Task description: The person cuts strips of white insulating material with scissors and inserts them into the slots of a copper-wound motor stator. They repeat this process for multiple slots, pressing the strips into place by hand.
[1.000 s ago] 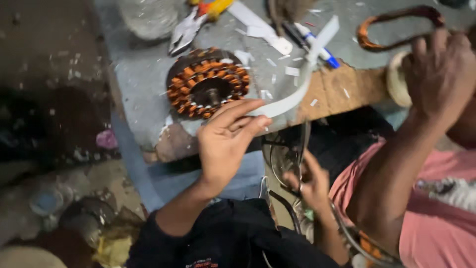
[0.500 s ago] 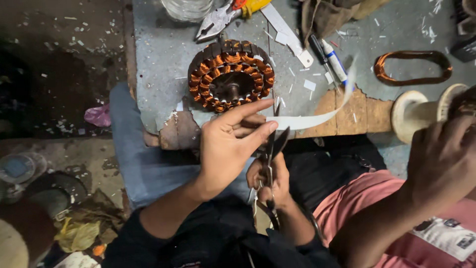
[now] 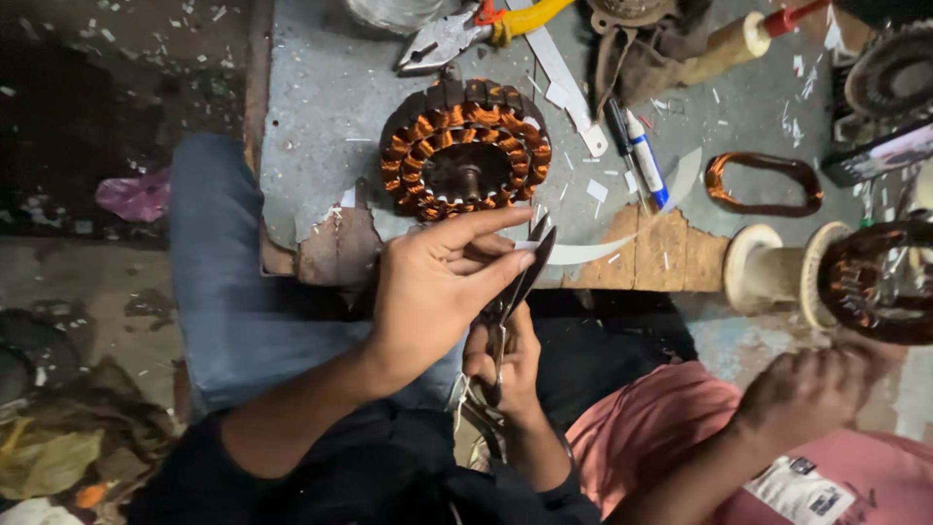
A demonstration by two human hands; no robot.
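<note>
Left hand (image 3: 437, 292) pinches the white paper strip (image 3: 593, 251) at the bench edge, right hand (image 3: 505, 355) grips the scissors (image 3: 515, 287) on it. Cut's barely begun; most strip left.

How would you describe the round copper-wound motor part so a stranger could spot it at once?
Start at the grey worktop. Just beyond the left hand lies the stator, a dark ring with orange copper coils around a central hole. Unlike the loose oval coil to its right, it is circular and many-coiled.
</note>
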